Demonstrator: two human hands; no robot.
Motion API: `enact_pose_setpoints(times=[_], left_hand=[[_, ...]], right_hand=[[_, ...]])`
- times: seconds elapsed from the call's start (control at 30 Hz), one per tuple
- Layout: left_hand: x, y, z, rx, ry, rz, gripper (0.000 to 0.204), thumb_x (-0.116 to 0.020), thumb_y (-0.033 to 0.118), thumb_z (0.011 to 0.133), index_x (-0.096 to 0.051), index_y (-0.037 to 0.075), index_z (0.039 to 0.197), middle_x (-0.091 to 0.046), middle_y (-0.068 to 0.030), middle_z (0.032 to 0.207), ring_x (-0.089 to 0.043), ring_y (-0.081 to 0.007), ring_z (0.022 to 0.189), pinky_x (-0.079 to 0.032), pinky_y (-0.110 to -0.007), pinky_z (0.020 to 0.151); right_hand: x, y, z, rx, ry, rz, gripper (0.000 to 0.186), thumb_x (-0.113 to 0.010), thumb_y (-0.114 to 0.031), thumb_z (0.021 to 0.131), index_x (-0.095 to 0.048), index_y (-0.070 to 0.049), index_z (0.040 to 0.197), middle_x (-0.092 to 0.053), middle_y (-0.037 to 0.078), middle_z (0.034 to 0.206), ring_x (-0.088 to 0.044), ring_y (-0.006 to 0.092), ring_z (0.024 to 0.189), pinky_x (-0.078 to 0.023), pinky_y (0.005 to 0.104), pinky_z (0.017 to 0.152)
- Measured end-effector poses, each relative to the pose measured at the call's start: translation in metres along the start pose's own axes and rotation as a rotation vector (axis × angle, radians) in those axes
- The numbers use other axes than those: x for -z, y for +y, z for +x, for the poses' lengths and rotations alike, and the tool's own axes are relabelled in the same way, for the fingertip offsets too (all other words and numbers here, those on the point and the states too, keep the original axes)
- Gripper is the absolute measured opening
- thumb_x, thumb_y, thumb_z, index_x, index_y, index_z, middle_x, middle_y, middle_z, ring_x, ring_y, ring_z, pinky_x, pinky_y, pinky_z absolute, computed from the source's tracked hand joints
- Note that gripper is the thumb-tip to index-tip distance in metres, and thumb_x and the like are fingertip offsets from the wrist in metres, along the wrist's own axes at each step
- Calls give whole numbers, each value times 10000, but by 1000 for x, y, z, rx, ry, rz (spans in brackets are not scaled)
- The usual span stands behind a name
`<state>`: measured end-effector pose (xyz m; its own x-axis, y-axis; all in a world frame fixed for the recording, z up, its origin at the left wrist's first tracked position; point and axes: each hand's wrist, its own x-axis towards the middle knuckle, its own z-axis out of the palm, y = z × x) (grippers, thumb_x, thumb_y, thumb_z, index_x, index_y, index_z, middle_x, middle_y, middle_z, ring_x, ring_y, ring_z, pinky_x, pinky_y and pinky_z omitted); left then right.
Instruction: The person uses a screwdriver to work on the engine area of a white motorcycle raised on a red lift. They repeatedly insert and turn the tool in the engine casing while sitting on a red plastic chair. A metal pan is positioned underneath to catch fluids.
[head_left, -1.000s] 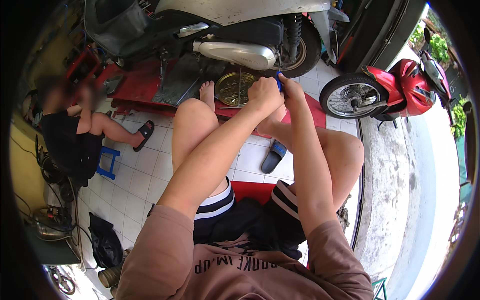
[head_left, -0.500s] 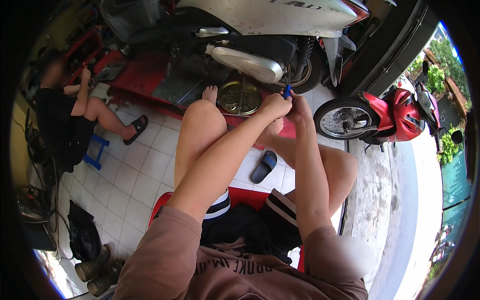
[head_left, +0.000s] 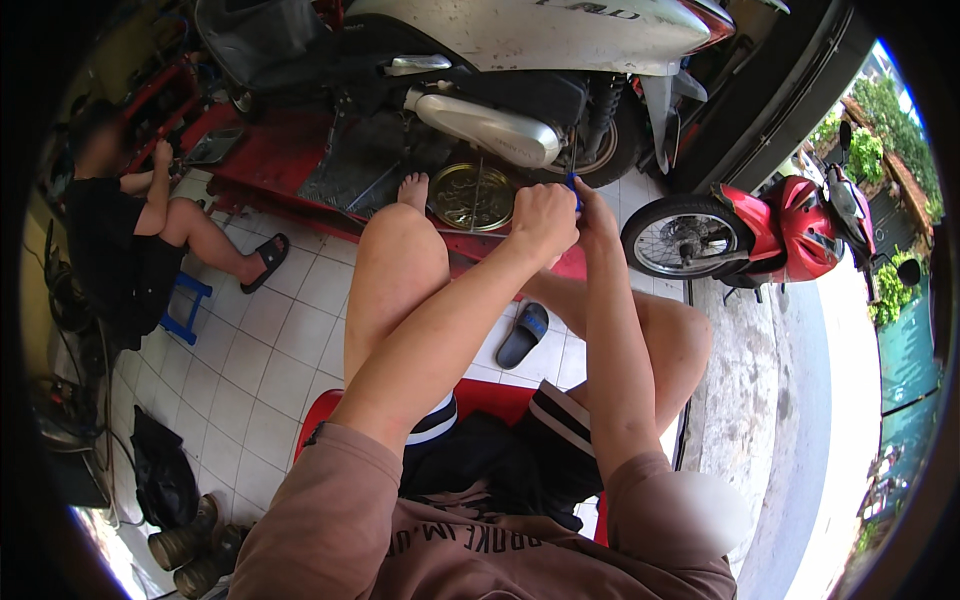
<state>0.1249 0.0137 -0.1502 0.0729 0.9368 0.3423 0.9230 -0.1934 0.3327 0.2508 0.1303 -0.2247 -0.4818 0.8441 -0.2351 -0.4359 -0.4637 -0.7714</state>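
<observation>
Both of my hands are together beneath the silver scooter (head_left: 550, 30), near its lower rear side. My left hand (head_left: 542, 215) is closed, with its knuckles up, against a blue-handled tool (head_left: 574, 185); my right hand (head_left: 598, 215) grips the same handle from the right. The tool's far end is hard to make out near the scooter's rear wheel (head_left: 612, 155). Just left of my hands, a round gold tray (head_left: 460, 190) holds small items I cannot make out, with a thin bar lying across it.
The scooter stands over a red platform (head_left: 275, 150). A co-worker (head_left: 115, 220) sits on a blue stool (head_left: 190, 315) at left. A red motorbike (head_left: 800, 230) stands at right. A slipper (head_left: 522, 335) lies between my feet; a black bag (head_left: 160, 465) lies lower left.
The surroundings sit lower in the picture than a second ago, as my view shifted. My hands stay on the blue handle. The co-worker's raised hand has come lower and further left.
</observation>
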Motion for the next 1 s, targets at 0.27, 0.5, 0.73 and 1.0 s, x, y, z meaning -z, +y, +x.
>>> enact_pose_setpoints(times=[0.27,0.5,0.73,1.0], left_hand=[[-32,-17,18,638,-186,-859,388,-404,335,957,-591,-1,905,-632,-151,790,-646,-222,670,-500,-373,553],[-19,-14,18,650,-328,-1053,401,-427,382,943,-558,11,868,-583,-80,695,-609,-194,595,-473,-358,502],[-7,2,0,75,102,-120,373,-596,340,846,-606,-33,861,-646,-247,852,-652,-383,817,-526,-455,727],[-33,0,14,531,-13,-767,521,-375,405,960,-599,-49,836,-650,-165,696,-671,-285,633,-534,-395,559]], right_hand=[[-81,3,-40,-4,154,223,297,-403,-258,968,-603,-41,998,-598,33,709,-563,150,600,-499,300,575],[-30,5,-16,7,18,138,276,-425,-277,967,-557,-43,1031,-615,62,856,-540,174,649,-489,357,594],[-8,3,3,85,129,44,228,-519,-268,933,-590,-52,915,-645,95,853,-616,217,747,-516,346,705],[-32,4,-17,54,5,116,242,-437,-259,960,-572,-60,936,-616,68,788,-573,185,652,-494,309,579]])
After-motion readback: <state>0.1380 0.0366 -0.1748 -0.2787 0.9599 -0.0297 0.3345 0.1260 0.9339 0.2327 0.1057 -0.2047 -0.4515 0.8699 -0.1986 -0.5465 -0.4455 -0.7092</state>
